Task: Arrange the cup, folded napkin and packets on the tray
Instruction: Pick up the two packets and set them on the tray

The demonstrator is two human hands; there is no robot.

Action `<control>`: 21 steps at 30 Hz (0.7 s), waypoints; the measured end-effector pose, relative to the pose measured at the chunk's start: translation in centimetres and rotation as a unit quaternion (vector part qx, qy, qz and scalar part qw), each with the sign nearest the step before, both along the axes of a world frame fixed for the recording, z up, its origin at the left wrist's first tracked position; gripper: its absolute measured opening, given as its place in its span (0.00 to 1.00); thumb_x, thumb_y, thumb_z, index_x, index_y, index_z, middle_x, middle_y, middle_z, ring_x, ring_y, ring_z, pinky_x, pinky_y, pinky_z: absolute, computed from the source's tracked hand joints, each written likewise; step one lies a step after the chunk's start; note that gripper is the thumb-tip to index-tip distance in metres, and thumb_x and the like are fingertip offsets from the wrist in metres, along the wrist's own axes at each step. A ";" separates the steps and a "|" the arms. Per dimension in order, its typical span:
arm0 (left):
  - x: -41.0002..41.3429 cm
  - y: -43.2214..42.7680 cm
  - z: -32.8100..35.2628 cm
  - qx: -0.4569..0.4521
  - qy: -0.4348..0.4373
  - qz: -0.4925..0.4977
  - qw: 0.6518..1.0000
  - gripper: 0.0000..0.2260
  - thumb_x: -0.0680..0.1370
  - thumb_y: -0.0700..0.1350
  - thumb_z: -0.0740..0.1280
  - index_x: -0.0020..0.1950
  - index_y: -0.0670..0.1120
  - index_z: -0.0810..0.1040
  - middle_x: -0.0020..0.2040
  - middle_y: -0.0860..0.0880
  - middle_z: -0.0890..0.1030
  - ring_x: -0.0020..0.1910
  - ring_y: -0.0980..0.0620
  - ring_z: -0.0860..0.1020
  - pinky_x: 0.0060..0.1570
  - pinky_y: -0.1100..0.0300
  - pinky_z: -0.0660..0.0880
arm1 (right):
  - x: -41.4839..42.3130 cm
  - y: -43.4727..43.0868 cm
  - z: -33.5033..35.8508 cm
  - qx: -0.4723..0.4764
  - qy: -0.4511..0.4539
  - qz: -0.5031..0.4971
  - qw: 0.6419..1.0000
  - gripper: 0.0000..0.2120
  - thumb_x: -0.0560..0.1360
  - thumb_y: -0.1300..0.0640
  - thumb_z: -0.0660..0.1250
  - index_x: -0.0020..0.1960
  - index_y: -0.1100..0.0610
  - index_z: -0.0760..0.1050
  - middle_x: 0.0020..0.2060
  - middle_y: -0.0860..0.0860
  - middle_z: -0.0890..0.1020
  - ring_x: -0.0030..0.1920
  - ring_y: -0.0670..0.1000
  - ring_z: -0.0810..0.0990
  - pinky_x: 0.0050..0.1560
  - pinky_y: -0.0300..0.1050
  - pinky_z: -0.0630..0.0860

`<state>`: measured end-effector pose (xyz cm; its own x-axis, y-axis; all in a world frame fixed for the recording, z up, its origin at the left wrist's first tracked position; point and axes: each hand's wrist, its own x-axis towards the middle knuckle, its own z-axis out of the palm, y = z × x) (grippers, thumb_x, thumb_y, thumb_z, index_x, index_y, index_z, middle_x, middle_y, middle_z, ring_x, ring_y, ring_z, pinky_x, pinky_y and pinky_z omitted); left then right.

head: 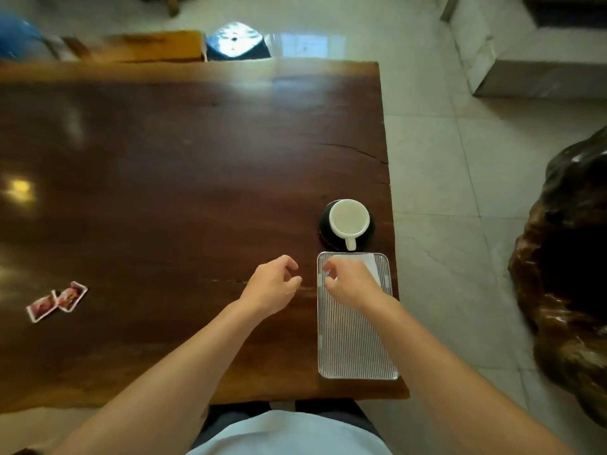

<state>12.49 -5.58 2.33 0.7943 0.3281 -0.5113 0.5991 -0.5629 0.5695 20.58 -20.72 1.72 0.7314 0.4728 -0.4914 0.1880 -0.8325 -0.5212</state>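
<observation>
A ribbed clear tray [354, 343] lies lengthwise near the table's right edge. A white folded napkin [368, 260] lies flat on its far end. My right hand [349, 285] hovers over that end and covers much of the napkin, with its fingertips pinched on the napkin's left edge. My left hand [272, 287] is just left of the tray above the table, fingers loosely curled and apart, holding nothing. A white cup [348, 220] stands on a black saucer [325, 224] on the table just beyond the tray. Two red-and-white packets [57, 302] lie far left on the table.
The dark wooden table [164, 192] ends close to the tray's right side and near end. Tiled floor lies to the right, with a large dark carved wooden piece [565, 257]. A wooden bench [147, 47] stands past the far edge.
</observation>
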 end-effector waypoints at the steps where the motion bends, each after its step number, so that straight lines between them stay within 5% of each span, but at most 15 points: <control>1: -0.5 1.1 0.6 0.012 0.001 -0.004 1.000 0.13 0.81 0.48 0.67 0.66 0.49 0.76 0.51 0.52 0.80 0.48 0.55 0.79 0.49 0.60 0.79 | -0.3 1.3 0.7 0.007 -0.015 0.016 1.000 0.16 0.76 0.57 0.63 0.62 0.55 0.78 0.54 0.54 0.84 0.55 0.55 0.81 0.56 0.51 0.79; 5: -3.5 6.1 2.5 0.059 0.017 0.013 0.998 0.13 0.81 0.50 0.66 0.64 0.49 0.77 0.50 0.52 0.81 0.48 0.52 0.81 0.54 0.52 0.81 | -2.1 6.9 2.7 0.028 -0.037 0.064 0.997 0.14 0.76 0.56 0.63 0.61 0.53 0.78 0.52 0.52 0.83 0.52 0.56 0.81 0.49 0.45 0.76; 10: -9.1 13.4 4.1 0.127 0.044 0.069 0.989 0.10 0.81 0.50 0.64 0.60 0.50 0.77 0.51 0.50 0.82 0.47 0.51 0.80 0.50 0.54 0.81 | -5.3 15.0 3.5 0.022 -0.040 0.155 0.987 0.13 0.77 0.57 0.63 0.60 0.50 0.78 0.51 0.50 0.83 0.47 0.53 0.81 0.45 0.45 0.78; 21: -25.1 32.7 1.1 0.118 0.110 0.166 0.973 0.08 0.81 0.48 0.63 0.58 0.51 0.79 0.54 0.49 0.82 0.49 0.50 0.79 0.46 0.57 0.76 | -16.9 36.8 0.6 -0.021 0.000 0.292 0.956 0.15 0.79 0.59 0.63 0.64 0.53 0.75 0.53 0.51 0.82 0.49 0.51 0.81 0.44 0.42 0.77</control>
<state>-12.58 27.07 3.43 0.5041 0.6768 -0.5364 0.8631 -0.4167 0.2853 3.71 16.06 2.32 0.3496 0.7801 -0.5189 0.6271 -0.6063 -0.4890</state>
